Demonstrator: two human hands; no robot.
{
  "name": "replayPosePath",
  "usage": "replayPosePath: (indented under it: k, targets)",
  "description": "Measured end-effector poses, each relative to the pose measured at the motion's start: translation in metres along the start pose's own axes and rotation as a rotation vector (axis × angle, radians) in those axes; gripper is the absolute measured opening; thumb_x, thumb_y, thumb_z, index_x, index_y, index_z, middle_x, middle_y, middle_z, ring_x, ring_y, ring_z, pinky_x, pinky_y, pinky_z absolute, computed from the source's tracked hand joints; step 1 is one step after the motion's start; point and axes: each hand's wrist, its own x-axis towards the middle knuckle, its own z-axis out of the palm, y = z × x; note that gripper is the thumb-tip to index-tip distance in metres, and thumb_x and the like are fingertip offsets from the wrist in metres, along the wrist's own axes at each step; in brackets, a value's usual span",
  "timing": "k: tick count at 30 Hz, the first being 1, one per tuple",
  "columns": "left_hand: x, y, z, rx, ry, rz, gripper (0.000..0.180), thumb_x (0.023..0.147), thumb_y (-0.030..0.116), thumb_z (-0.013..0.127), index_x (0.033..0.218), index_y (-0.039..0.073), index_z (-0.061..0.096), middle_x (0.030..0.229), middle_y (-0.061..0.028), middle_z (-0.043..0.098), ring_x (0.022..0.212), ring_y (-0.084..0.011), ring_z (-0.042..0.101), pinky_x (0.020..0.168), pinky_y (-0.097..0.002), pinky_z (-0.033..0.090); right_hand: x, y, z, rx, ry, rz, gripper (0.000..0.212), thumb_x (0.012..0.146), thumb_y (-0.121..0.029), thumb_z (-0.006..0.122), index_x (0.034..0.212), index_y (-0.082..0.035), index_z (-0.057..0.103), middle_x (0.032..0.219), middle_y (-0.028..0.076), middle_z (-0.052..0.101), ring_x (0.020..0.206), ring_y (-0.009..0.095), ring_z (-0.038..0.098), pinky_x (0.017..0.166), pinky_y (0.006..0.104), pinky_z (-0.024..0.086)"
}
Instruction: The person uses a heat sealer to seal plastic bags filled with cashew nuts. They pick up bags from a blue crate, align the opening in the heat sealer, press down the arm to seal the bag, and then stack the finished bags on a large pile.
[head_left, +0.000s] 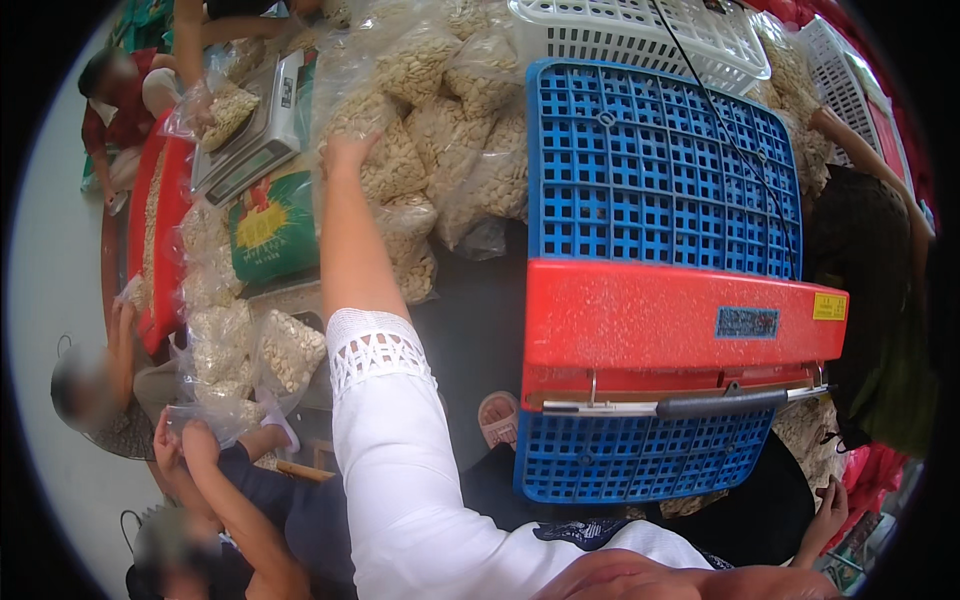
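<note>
My left hand (345,152) reaches far forward on a white lace-cuffed sleeve. Its fingers curl into the plastic of a clear bag of pale nuts (385,150). That bag lies in a heap of similar nut bags (470,170) on a dark surface. My right hand (830,512) shows only at the lower right, fingers apart against dark cloth, below the corner of a blue plastic crate (660,170). The crate is upturned, with a red band (680,325) and a metal handle (700,405) across it.
White baskets (640,30) stand behind the crate. A weighing scale (255,125), a green printed bag (270,225) and a red tray of nuts (160,220) are at the left. Several people work there, one holding nut bags (225,360). A dark-clothed person (865,270) is at the right.
</note>
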Motion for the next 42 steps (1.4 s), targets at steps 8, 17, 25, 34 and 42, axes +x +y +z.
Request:
replayPosePath:
  k: [8,17,25,34,42]
  targets:
    - [0.036,0.027,-0.011,0.096,0.741,0.423,0.088,0.072,0.050,0.069,0.141,0.010,0.031,0.147,-0.0171,0.029,0.139,-0.0303,0.019,0.108,-0.0498,0.022,0.015,-0.008,-0.004,-0.085,-0.016,0.091,0.024,0.095,-0.015,0.050,0.104,0.004,0.062,0.073,0.003,0.057,0.068,0.008,0.051,0.068,0.0238,0.040]
    - [0.045,0.014,-0.018,0.070,0.230,0.196,0.037,0.088,0.038,0.050,0.113,0.011,0.056,0.103,-0.0180,0.063,0.099,-0.0402,0.058,0.089,-0.0462,0.040,0.008,-0.026,0.006,-0.081,0.024,0.027,0.023,0.094,-0.015,0.051,0.102,0.004,0.062,0.074,0.002,0.056,0.067,0.008,0.050,0.066,0.0230,0.040]
    - [-0.057,-0.016,-0.135,0.094,0.511,0.406,0.025,0.090,0.029,0.047,0.094,0.009,0.061,0.089,-0.0193,0.065,0.083,-0.0417,0.060,0.071,-0.0459,0.046,-0.013,-0.032,0.008,-0.038,0.222,-0.213,0.022,0.093,-0.009,0.052,0.109,0.000,0.063,0.081,0.003,0.062,0.069,0.011,0.055,0.067,0.0243,0.044]
    - [-0.322,-0.014,-0.269,-1.109,-0.158,0.363,0.007,0.089,0.014,0.057,0.094,0.009,0.059,0.076,0.0012,0.060,0.059,-0.0052,0.052,0.050,-0.0203,0.041,-0.089,-0.146,0.031,0.257,0.252,-1.053,0.023,0.077,0.009,0.064,0.098,-0.001,0.067,0.088,0.014,0.067,0.078,0.027,0.065,0.071,0.0324,0.053]
    - [-0.537,0.026,-0.213,-1.276,-0.753,0.213,0.009,0.086,0.010,0.061,0.093,0.009,0.057,0.079,0.0018,0.058,0.059,-0.0050,0.051,0.047,-0.0197,0.042,-0.192,-0.261,0.103,0.592,-0.143,-1.182,0.052,0.066,-0.021,0.077,0.111,-0.004,0.059,0.108,0.012,0.059,0.091,0.030,0.060,0.078,0.0364,0.050]
